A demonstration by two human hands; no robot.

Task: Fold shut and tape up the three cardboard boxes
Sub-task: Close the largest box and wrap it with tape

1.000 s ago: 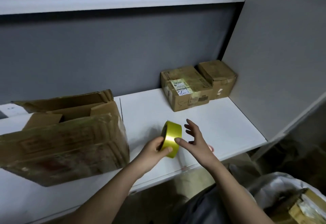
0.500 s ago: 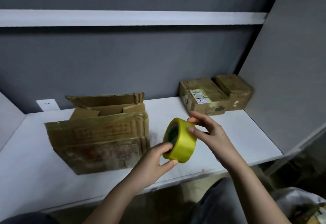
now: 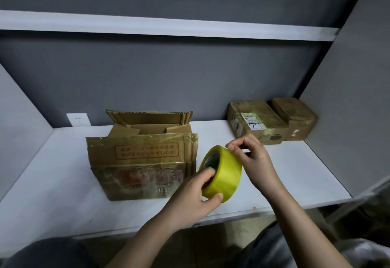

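Gripping the yellow tape roll just above the near edge of the white table, the left hand had its fingers hooked into the core and its thumb under the rim, while the right hand pinched at the top of the roll, seemingly picking for the loose end. The 2 hands were close together, both clamped on the roll. Just left of it stood the large open box, flaps up and its glossy near face turned toward the person. Far right, against the side wall, 2 smaller boxes sat touching each other: the labelled box and the plain box, both apparently folded shut already. The step in hand looked like freeing the tape's end, with the large box not yet closed. Next, the flaps would need folding down flat before a strip was drawn across the seam.
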